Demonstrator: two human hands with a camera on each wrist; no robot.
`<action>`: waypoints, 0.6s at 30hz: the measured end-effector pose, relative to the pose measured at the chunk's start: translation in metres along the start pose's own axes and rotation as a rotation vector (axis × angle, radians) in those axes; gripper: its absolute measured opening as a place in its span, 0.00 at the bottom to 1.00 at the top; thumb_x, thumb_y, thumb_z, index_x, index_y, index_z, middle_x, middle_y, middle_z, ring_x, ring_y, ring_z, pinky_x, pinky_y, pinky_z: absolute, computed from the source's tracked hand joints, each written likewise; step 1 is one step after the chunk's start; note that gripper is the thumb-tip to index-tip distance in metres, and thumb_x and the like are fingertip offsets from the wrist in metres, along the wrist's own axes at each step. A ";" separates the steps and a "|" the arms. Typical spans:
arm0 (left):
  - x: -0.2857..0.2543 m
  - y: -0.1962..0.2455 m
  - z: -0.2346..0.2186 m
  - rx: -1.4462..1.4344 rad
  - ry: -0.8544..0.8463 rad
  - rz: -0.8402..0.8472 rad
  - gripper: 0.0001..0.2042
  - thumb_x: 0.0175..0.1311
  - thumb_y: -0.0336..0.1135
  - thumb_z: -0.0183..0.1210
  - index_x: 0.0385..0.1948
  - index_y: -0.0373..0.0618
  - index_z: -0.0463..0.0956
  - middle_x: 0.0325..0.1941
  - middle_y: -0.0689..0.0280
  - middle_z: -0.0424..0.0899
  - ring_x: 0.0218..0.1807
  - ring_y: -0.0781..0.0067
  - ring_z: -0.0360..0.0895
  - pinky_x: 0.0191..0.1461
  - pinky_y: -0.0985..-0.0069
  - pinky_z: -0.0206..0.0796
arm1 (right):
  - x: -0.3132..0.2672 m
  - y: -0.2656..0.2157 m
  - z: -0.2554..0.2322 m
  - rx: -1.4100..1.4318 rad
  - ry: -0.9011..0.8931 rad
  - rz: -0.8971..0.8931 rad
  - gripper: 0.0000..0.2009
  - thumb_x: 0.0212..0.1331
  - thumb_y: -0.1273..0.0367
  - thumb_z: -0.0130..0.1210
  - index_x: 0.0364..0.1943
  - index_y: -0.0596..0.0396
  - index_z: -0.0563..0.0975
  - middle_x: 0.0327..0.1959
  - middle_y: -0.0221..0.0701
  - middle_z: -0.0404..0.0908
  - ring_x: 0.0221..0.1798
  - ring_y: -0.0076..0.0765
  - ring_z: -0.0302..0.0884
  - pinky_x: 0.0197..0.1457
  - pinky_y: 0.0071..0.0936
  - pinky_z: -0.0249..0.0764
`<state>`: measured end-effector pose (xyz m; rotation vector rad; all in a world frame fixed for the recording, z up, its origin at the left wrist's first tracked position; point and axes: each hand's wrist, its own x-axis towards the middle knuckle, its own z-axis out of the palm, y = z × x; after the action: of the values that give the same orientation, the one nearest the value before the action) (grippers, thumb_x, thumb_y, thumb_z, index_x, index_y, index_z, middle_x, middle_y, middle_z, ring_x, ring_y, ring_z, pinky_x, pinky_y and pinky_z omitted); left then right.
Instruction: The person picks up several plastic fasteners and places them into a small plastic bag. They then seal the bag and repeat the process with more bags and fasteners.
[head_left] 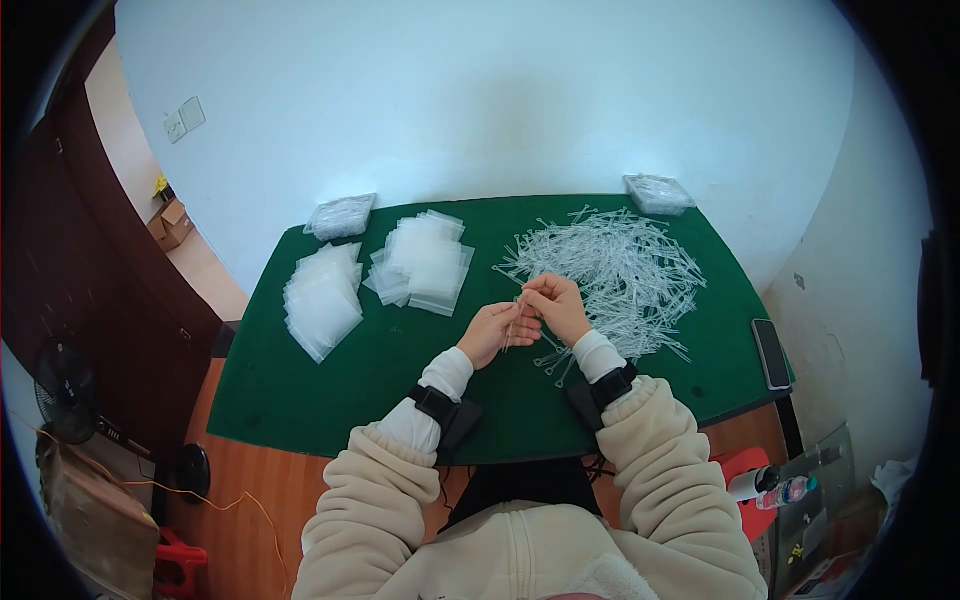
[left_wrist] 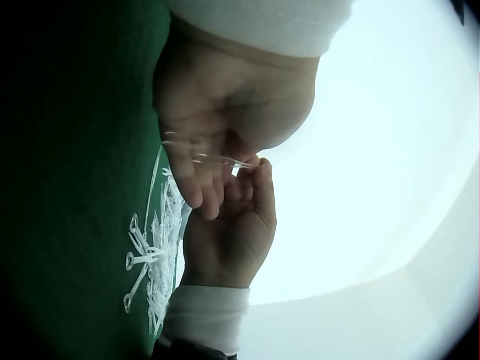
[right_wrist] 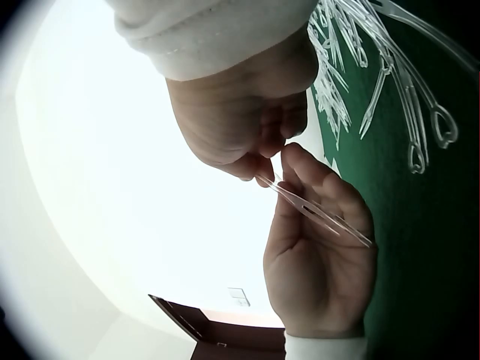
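Over the front middle of the table, both hands meet around a few thin, clear plastic fruit forks with two prongs. My right hand pinches them at one end between thumb and fingertips. Palm turned up, my left hand has its fingers extended, and the forks lie across them in the right wrist view. Just beyond the right hand spreads a large heap of loose clear forks. Heart-shaped loops form the handle ends of some.
Two stacks of clear plastic bags, one left and one centre-left, lie on the green table. Filled clear packs stand at the back left and back right. A phone lies at the right edge.
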<state>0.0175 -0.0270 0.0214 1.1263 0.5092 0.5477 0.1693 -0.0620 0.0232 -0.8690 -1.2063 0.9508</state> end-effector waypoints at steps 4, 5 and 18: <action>0.000 -0.001 -0.001 -0.032 -0.039 -0.032 0.15 0.67 0.39 0.40 0.43 0.35 0.67 0.38 0.57 0.77 0.39 0.66 0.77 0.42 0.74 0.70 | -0.001 0.000 0.001 -0.007 0.034 0.025 0.04 0.50 0.76 0.54 0.30 0.60 0.74 0.25 0.29 0.77 0.29 0.20 0.74 0.34 0.16 0.70; 0.001 -0.002 -0.002 -0.028 -0.055 -0.047 0.15 0.67 0.39 0.40 0.44 0.35 0.67 0.39 0.57 0.77 0.39 0.66 0.77 0.43 0.74 0.70 | -0.001 0.001 0.001 -0.050 0.046 0.016 0.03 0.50 0.75 0.54 0.30 0.60 0.74 0.25 0.28 0.77 0.29 0.20 0.73 0.34 0.16 0.70; 0.002 -0.008 -0.007 0.025 -0.190 -0.069 0.16 0.66 0.40 0.42 0.48 0.38 0.65 0.44 0.59 0.73 0.44 0.69 0.73 0.50 0.72 0.66 | 0.001 0.008 -0.005 -0.219 0.068 0.073 0.04 0.48 0.75 0.55 0.29 0.61 0.76 0.25 0.28 0.76 0.28 0.19 0.72 0.30 0.17 0.72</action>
<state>0.0153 -0.0236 0.0108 1.1667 0.3898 0.3707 0.1736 -0.0586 0.0152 -1.1164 -1.2422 0.8504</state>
